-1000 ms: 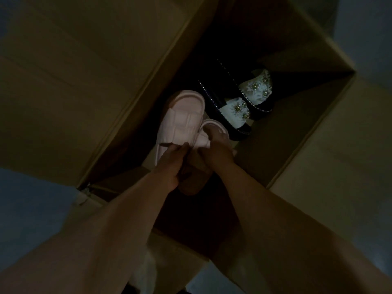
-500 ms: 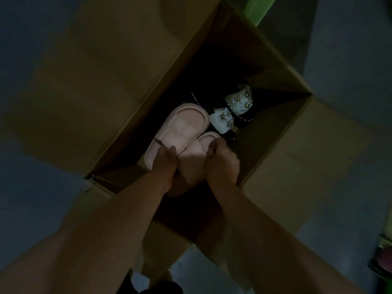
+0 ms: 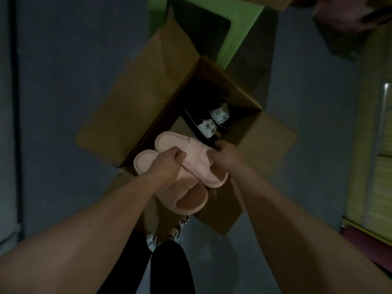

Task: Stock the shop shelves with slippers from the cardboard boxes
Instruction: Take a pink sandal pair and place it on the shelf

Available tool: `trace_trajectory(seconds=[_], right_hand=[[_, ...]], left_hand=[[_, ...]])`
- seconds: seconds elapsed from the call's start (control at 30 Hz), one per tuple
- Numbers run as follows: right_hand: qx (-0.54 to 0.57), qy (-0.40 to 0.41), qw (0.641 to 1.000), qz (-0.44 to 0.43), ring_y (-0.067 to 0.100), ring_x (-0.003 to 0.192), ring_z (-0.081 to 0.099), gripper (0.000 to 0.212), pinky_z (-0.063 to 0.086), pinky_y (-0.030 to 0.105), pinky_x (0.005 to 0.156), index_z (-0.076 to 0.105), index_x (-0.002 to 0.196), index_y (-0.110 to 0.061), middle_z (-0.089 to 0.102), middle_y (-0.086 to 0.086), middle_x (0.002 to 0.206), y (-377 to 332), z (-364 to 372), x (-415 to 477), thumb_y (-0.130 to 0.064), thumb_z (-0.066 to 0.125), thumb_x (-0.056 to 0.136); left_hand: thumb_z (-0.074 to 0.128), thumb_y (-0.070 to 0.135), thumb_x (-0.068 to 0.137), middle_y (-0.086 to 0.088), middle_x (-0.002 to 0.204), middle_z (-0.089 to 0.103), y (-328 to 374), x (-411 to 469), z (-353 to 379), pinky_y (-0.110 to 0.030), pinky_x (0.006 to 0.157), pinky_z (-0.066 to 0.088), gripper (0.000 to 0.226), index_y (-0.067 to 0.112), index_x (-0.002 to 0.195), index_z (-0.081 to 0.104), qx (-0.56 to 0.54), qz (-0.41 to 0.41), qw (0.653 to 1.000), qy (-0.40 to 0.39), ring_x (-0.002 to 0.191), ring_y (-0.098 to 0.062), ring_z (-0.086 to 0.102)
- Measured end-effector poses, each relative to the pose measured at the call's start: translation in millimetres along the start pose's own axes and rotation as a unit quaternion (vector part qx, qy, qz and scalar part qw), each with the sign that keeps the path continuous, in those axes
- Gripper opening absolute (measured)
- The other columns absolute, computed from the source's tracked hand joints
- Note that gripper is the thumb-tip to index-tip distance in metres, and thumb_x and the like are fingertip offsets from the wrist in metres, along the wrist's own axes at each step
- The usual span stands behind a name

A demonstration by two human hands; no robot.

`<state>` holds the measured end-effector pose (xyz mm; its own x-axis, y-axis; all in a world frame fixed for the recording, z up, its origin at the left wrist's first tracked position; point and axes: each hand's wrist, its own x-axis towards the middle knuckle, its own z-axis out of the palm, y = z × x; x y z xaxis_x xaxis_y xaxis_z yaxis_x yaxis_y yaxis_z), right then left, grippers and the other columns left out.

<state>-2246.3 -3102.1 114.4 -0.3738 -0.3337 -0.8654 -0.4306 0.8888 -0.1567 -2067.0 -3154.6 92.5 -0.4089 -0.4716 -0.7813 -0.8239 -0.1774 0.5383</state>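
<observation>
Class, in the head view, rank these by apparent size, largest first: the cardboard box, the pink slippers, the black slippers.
1. cardboard box
2. pink slippers
3. black slippers
The pink pair is held up nearer the camera, so its lead over the black pair may be only apparent.

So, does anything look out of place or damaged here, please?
Nothing stands out. The left hand and right hand hold the pink slippers over the open cardboard box; the black slippers lie side by side inside it. No damage shows, though the picture is dark.
</observation>
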Motion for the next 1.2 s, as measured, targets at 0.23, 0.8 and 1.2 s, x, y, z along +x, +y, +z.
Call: trace_trajectory(seconds=[0.23,0.8,1.2], right_hand=[[0.235,-0.025,0.968,0.086,0.030,0.108,0.060,0.058,0.056,0.038,0.083,0.048,0.135,-0.013,0.058,0.010,0.123,-4,-21,-112,-0.014,0.068,0.081],[0.523,-0.137,0.841,0.016,0.039,0.109,0.059,0.054,0.053,0.055,0.091,0.052,0.126,-0.017,0.057,0.015,0.127,-85,-159,-327,-0.027,0.077,0.080],[0.414,-0.236,0.847,-0.234,0.034,0.110,0.062,0.038,0.044,0.050,0.106,0.059,0.119,-0.013,0.069,0.016,0.114,-142,-206,-435,-0.011,0.068,0.082]], left_hand=[[0.031,0.053,0.100,-0.004,0.093,0.065,59,-86,-66,-0.037,0.077,0.050,0.039,0.023,0.095,0.056,0.060,0.014,0.998,0.031,0.085,-0.023,0.060],[0.083,0.027,0.072,-0.009,0.144,0.038,200,-286,-181,-0.036,0.099,0.044,0.093,0.024,0.147,0.029,0.030,0.101,0.956,0.275,0.122,-0.028,0.050],[0.076,0.021,0.077,0.000,0.114,0.067,227,-409,-232,-0.039,0.090,0.054,0.058,0.030,0.130,0.056,-0.250,0.100,0.856,0.441,0.102,-0.018,0.065]])
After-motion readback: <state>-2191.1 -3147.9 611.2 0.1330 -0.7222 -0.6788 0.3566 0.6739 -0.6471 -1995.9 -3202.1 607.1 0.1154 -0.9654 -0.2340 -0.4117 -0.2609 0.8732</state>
